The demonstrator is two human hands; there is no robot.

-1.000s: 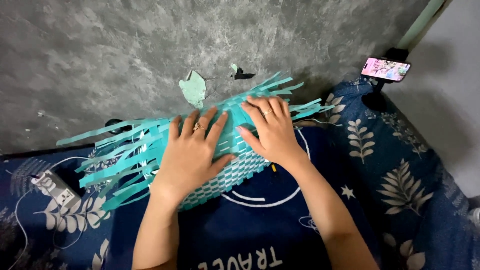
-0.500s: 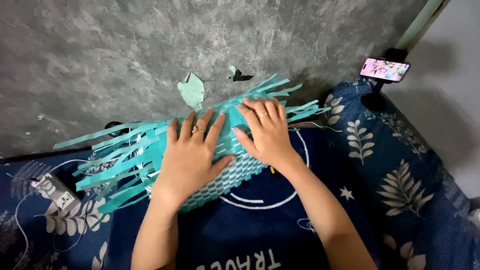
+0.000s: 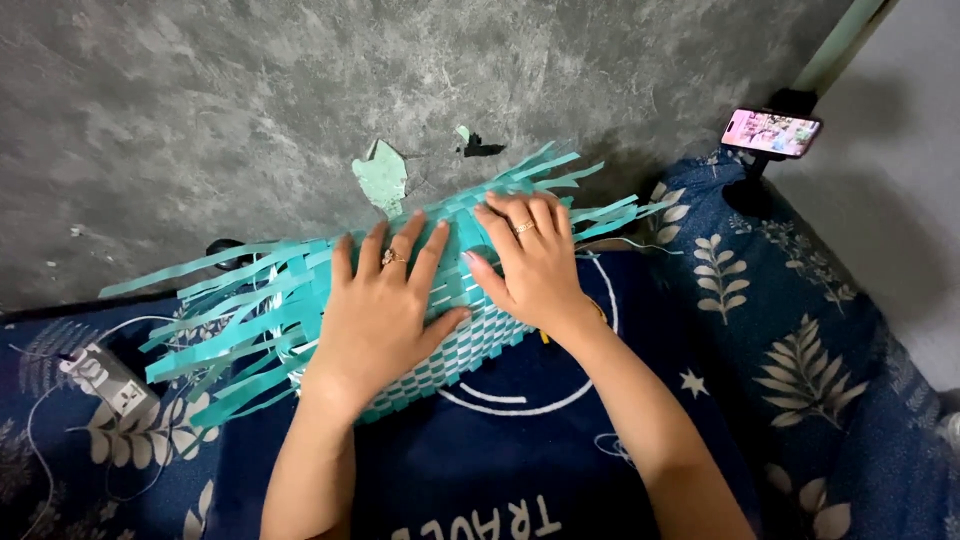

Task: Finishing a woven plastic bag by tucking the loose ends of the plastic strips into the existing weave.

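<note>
At centre frame I have both palms laid flat on the woven teal strip mat [image 3: 470,340], which lies on the dark blue leaf-print bedsheet [image 3: 800,340] hard against the grey mottled wall [image 3: 250,100]. Compared with a second ago almost nothing has shifted: my left hand [image 3: 385,310] and right hand [image 3: 530,265] sit on the same patch of weave, fingers only a touch more spread, so I read this as pressing the weave down and holding it, not threading a new strip.

Both hands are fully open, fingers splayed, gripping nothing; they simply bear on the mat. A ring shows on each hand.

Woven, the mat makes a tight checker of teal and white squares, glossy like plastic or coated paper. Loose strip ends [image 3: 220,330] fan out flat and ribbon-like toward nine o'clock, and more fan out toward one o'clock past my right fingertips.

At twelve o'clock paint has flaked off the wall, leaving a pale green patch [image 3: 382,175]. At two o'clock a phone [image 3: 771,131] with a lit screen sits on a stand. At eight o'clock lies a white power strip [image 3: 105,380] with cables.
</note>
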